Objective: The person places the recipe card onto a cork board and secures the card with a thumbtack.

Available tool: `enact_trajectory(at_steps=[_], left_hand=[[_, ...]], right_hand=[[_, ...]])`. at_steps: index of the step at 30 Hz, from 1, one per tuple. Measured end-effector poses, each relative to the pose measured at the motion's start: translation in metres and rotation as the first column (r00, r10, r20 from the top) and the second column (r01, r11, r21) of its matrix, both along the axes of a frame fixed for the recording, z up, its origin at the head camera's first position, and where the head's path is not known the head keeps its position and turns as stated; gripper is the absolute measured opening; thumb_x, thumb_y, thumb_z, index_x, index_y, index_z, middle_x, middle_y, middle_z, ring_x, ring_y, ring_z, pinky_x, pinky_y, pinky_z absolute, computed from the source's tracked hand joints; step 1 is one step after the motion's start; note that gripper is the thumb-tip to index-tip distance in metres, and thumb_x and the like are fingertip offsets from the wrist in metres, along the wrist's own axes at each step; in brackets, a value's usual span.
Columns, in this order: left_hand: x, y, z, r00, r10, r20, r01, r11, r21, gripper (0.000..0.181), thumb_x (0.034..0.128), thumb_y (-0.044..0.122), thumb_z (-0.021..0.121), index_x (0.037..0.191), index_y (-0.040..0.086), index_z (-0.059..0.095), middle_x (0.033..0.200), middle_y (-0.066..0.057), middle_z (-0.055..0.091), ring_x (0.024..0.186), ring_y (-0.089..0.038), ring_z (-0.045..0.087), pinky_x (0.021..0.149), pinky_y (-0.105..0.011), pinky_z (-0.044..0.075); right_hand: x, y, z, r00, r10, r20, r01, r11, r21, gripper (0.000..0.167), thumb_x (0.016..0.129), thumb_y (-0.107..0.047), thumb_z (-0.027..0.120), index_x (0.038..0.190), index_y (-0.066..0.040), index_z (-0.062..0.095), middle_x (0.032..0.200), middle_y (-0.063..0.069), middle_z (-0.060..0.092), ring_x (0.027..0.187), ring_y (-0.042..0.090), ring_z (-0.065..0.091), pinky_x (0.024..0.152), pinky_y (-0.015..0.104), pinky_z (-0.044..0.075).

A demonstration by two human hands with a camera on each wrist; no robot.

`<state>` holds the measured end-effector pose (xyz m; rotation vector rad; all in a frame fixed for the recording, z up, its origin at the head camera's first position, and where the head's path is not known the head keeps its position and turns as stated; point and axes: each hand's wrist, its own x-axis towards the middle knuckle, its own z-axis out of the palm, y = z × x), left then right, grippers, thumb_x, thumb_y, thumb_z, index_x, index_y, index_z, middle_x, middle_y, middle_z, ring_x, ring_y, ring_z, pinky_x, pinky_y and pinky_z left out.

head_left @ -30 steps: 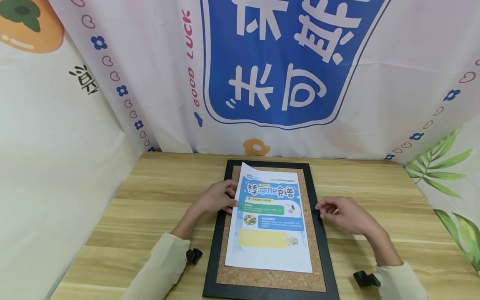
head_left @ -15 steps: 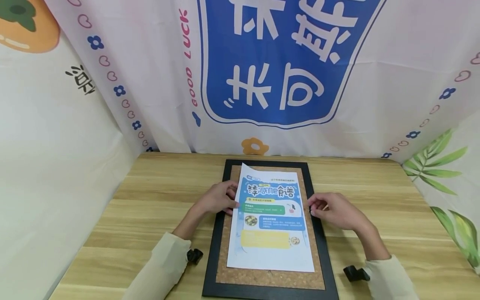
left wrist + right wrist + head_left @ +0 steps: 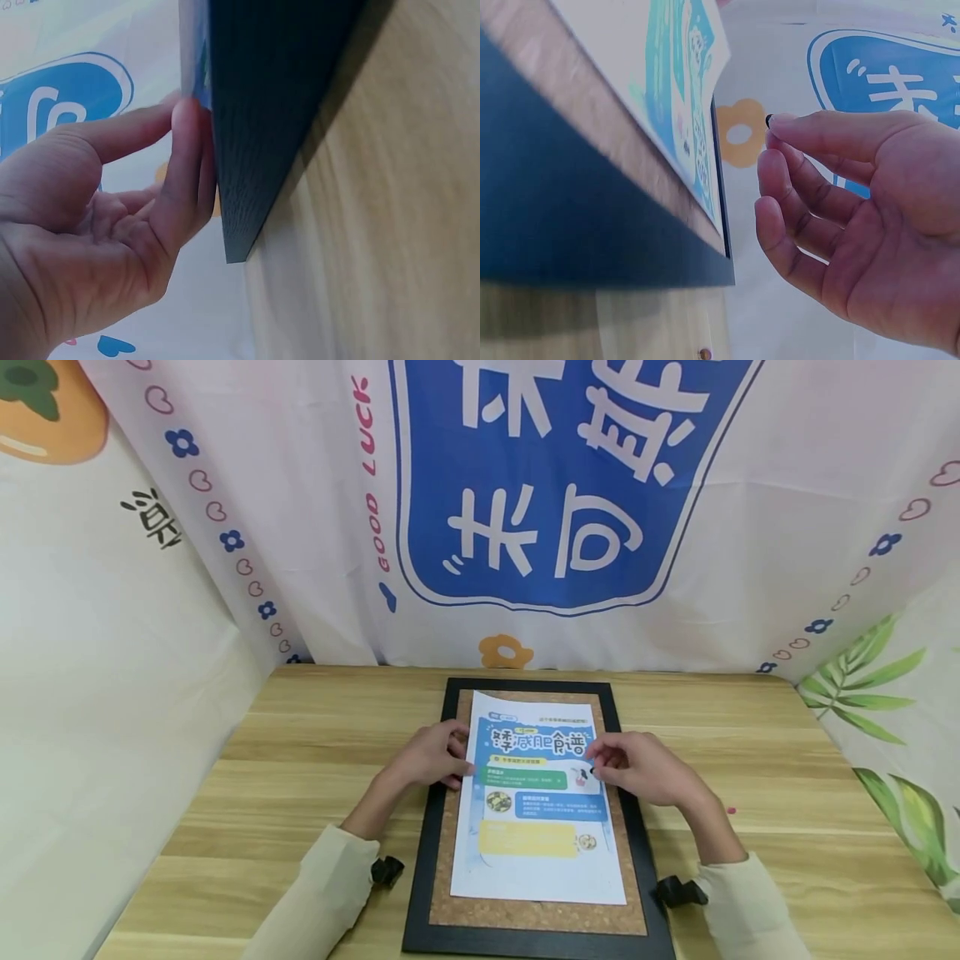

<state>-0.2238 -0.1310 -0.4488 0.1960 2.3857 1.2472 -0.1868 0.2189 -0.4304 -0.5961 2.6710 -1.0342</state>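
A printed sheet of paper (image 3: 540, 881) lies on a cork board (image 3: 540, 917) with a black frame (image 3: 420, 860). Its top left corner curls up. My left hand (image 3: 431, 756) is at the sheet's left edge; in the left wrist view, the thumb and finger of that hand (image 3: 112, 217) pinch the edge beside the frame. Over the sheet's upper right part is my right hand (image 3: 648, 768). Thumb and forefinger of it pinch a small black push pin (image 3: 769, 120), mostly hidden by the fingertips. The right hand's other fingers (image 3: 780, 232) are bent.
The board rests on a wooden table (image 3: 300, 760). A tiny pink object (image 3: 731, 811) lies on the table just beyond the right wrist. A printed cloth (image 3: 435, 635) hangs behind the table's far edge.
My right hand has moved left, from beside the right frame edge to over the sheet, with the push pin. The left hand stays at the sheet's left edge, and the curled corner sits lower.
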Motion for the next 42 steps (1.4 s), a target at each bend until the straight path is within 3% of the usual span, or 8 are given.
enact_trajectory(at_steps=[4, 11, 18, 25, 42], left_hand=[[0.000, 0.001, 0.001, 0.999, 0.030, -0.023, -0.030, 0.999, -0.038, 0.056, 0.0958, -0.001, 0.077, 0.147, -0.001, 0.054, 0.111, -0.018, 0.075, 0.070, -0.018, 0.074, 0.065, -0.030, 0.065], [0.000, 0.003, 0.000, 0.996, 0.070, -0.047, -0.072, 0.997, -0.036, 0.052, 0.0951, -0.003, 0.077, 0.143, -0.001, 0.057, 0.110, -0.017, 0.075, 0.068, -0.019, 0.073, 0.062, -0.030, 0.064], [0.003, 0.007, 0.002, 0.992, 0.102, -0.080, -0.108, 0.992, -0.066, 0.050, 0.0945, -0.005, 0.076, 0.142, -0.001, 0.059, 0.106, -0.017, 0.074, 0.067, -0.019, 0.071, 0.060, -0.029, 0.063], [0.007, 0.011, 0.001, 0.986, 0.095, -0.134, -0.113, 0.985, -0.128, 0.051, 0.0943, -0.002, 0.078, 0.142, 0.001, 0.059, 0.102, -0.014, 0.075, 0.065, -0.017, 0.070, 0.058, -0.027, 0.061], [0.009, 0.010, -0.001, 0.985, 0.061, -0.161, -0.082, 0.988, -0.127, 0.050, 0.0950, -0.003, 0.077, 0.142, -0.002, 0.059, 0.096, -0.011, 0.070, 0.064, -0.016, 0.069, 0.060, -0.027, 0.061]], right_hand=[[-0.003, -0.010, 0.002, 1.000, 0.006, -0.010, -0.006, 1.000, -0.004, 0.016, 0.100, -0.004, 0.072, 0.116, -0.004, 0.076, 0.094, 0.001, 0.069, 0.086, 0.017, 0.059, 0.074, 0.023, 0.052], [-0.010, -0.029, 0.004, 0.999, 0.042, -0.017, -0.042, 0.999, -0.032, 0.017, 0.100, -0.004, 0.072, 0.117, -0.003, 0.076, 0.095, 0.001, 0.069, 0.087, 0.017, 0.061, 0.080, 0.025, 0.055], [-0.014, -0.041, 0.007, 1.000, 0.022, -0.011, -0.022, 0.998, -0.066, 0.017, 0.100, -0.004, 0.072, 0.117, -0.004, 0.076, 0.095, 0.000, 0.070, 0.089, 0.018, 0.061, 0.083, 0.026, 0.054], [-0.021, -0.044, 0.001, 0.999, 0.006, 0.033, -0.002, 0.994, -0.112, 0.017, 0.100, -0.008, 0.073, 0.117, -0.006, 0.076, 0.098, 0.002, 0.071, 0.091, 0.020, 0.062, 0.084, 0.029, 0.054], [-0.054, -0.068, -0.011, 0.990, 0.012, 0.139, 0.013, 0.984, -0.179, 0.018, 0.102, -0.014, 0.072, 0.118, -0.011, 0.078, 0.104, 0.003, 0.072, 0.098, 0.023, 0.061, 0.093, 0.036, 0.049]])
